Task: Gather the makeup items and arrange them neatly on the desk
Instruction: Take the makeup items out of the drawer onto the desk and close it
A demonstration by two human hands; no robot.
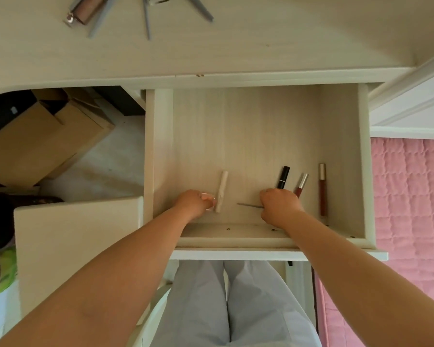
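An open drawer (341, 146) under the desk (211, 53) holds several makeup items. My left hand (194, 204) curls around a small pink item, right beside a cream tube (222, 190). My right hand (280, 207) grips a thin grey stick (248, 205) that pokes out to its left. Behind that hand lie a black lipstick (283, 177), a silver-capped dark red tube (301, 185) and a long red lip gloss (322, 191). On the desk's far edge lie a rose bottle (85, 11) and grey brushes (147, 18).
A cardboard box (43, 136) sits on the floor at the left under the desk. A pale chair seat or stool (78, 246) stands to my left. A pink quilted bed (411, 209) lies at the right. My legs in grey trousers (226, 304) are below the drawer front.
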